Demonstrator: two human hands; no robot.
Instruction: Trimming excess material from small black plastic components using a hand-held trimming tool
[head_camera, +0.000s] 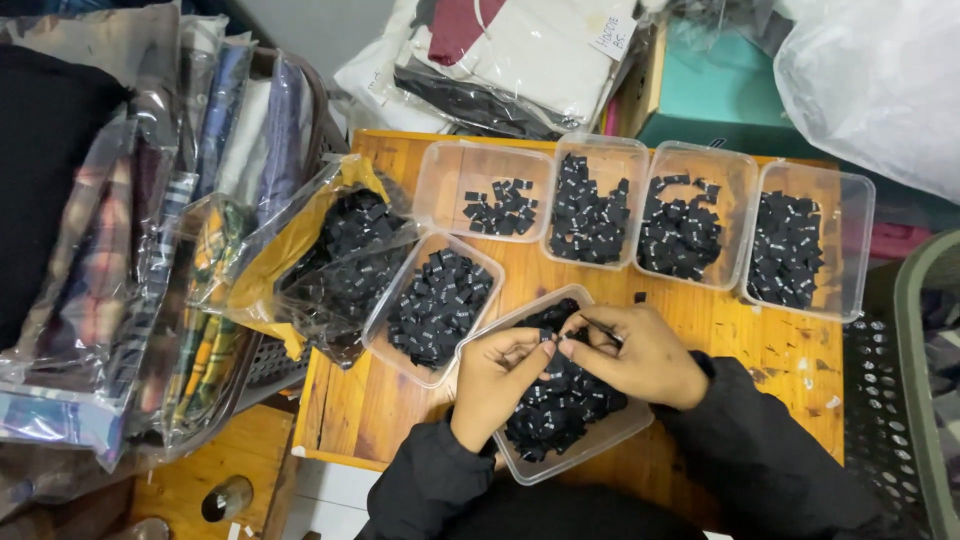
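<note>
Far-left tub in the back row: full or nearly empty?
Nearly empty. The far-left tub holds only a small cluster of black tags in one corner; most of its clear floor is bare, unlike the three heaped tubs beside it.

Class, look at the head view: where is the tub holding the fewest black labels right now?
The tub sits at the left end of the back row of four, on the wooden table, behind the tub beside the hands.

Bare strip of wooden table (790, 350) open to the right of the near tub (560, 400). Blocked behind by a row of four clear tubs (640, 205); hemmed left by another tub (435, 305) and plastic bag of black labels (340, 250). Perforated basket (900, 400) against right edge.
</note>
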